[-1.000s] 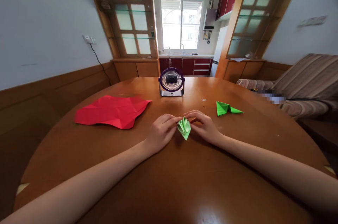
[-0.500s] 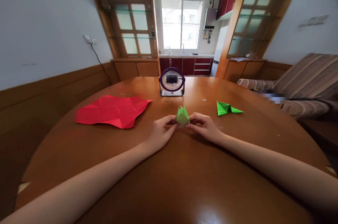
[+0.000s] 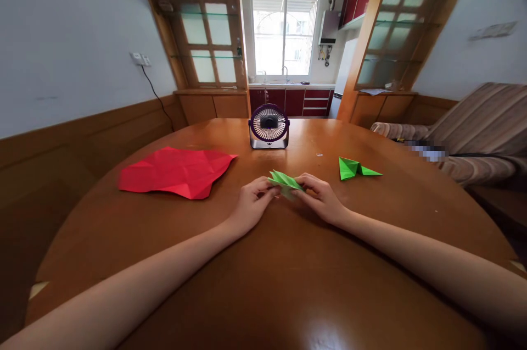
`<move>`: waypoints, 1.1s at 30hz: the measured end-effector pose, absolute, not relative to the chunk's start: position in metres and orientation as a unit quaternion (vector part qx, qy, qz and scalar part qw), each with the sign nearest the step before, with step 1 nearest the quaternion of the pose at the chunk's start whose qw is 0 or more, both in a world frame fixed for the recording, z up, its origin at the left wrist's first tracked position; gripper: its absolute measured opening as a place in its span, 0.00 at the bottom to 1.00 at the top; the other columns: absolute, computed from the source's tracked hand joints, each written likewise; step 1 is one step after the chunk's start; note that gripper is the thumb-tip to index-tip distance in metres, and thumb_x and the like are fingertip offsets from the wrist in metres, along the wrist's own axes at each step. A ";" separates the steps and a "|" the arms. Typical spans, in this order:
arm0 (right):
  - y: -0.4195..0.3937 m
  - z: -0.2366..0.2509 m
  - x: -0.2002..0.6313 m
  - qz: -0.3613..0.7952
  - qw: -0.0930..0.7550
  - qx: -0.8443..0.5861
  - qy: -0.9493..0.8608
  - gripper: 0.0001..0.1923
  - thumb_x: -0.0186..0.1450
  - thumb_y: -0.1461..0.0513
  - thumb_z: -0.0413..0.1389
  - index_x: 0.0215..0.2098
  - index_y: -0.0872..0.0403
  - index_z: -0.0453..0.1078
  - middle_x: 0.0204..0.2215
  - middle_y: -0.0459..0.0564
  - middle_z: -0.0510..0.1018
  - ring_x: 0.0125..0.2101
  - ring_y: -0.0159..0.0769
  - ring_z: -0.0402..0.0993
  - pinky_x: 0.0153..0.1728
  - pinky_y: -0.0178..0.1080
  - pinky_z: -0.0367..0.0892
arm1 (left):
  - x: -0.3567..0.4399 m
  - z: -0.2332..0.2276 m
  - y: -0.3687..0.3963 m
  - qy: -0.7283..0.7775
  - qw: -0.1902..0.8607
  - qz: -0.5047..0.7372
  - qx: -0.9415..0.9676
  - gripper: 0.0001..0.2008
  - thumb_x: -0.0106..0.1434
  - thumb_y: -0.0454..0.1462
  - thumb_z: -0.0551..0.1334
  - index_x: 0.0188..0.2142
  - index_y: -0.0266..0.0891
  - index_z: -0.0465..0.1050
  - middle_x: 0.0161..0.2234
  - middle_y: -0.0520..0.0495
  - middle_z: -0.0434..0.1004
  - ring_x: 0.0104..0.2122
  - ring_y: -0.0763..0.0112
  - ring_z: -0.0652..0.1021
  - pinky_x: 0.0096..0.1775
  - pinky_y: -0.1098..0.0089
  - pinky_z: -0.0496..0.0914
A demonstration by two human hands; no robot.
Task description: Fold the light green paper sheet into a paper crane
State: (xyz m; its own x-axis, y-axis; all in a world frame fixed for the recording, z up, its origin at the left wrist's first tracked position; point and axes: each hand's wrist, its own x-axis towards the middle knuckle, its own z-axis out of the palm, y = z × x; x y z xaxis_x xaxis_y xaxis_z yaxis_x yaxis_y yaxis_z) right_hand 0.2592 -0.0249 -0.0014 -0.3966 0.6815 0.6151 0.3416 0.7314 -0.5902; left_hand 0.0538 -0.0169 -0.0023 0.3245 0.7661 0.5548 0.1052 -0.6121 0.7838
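Note:
A small folded piece of green paper (image 3: 287, 181), with several pointed layers, is held just over the table between both hands. My left hand (image 3: 256, 203) pinches its left side between thumb and fingers. On the other side, my right hand (image 3: 322, 199) is closed on its right edge. Fingertips cover parts of both ends, and the lower part is blurred. To the right lies another folded green paper piece (image 3: 349, 168), with a standing triangle and a flat point. A creased red paper sheet (image 3: 177, 171) is spread out on the left.
A small purple desk fan (image 3: 269, 125) stands beyond my hands on the rounded brown wooden table (image 3: 263, 289). A tiny clear ring-like bit (image 3: 319, 155) lies right of the fan. Off the table's right side is a striped armchair (image 3: 473, 125).
The green paper in my hands has gone from upright to tilted, its points now leaning to the left. Both hands have barely shifted; the red sheet and other green piece stay put.

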 end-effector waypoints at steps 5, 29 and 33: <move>-0.026 0.000 0.260 0.167 0.442 -0.319 -0.822 0.10 0.68 0.59 0.51 0.41 0.53 0.73 0.34 0.50 0.74 0.35 0.35 0.71 0.38 0.38 0.66 | 0.052 -0.003 -0.016 0.288 0.381 0.507 0.717 0.12 0.60 0.38 0.63 0.43 0.38 0.75 0.39 0.45 0.76 0.36 0.69 0.77 0.38 0.70 0.74; -0.033 0.000 0.259 0.058 0.466 -0.311 -0.826 0.06 0.67 0.62 0.53 0.40 0.52 0.70 0.34 0.51 0.73 0.34 0.35 0.71 0.35 0.37 0.68 | 0.039 0.005 -0.017 0.275 0.283 0.514 0.762 0.06 0.60 0.37 0.64 0.35 0.38 0.78 0.39 0.42 0.80 0.40 0.65 0.79 0.42 0.65 0.75; -0.032 0.000 0.259 0.068 0.475 -0.317 -0.818 0.05 0.66 0.62 0.53 0.39 0.52 0.71 0.33 0.51 0.73 0.34 0.36 0.71 0.35 0.38 0.68 | 0.039 0.006 -0.015 0.283 0.279 0.514 0.760 0.05 0.61 0.36 0.63 0.34 0.38 0.78 0.38 0.44 0.79 0.39 0.68 0.78 0.43 0.66 0.74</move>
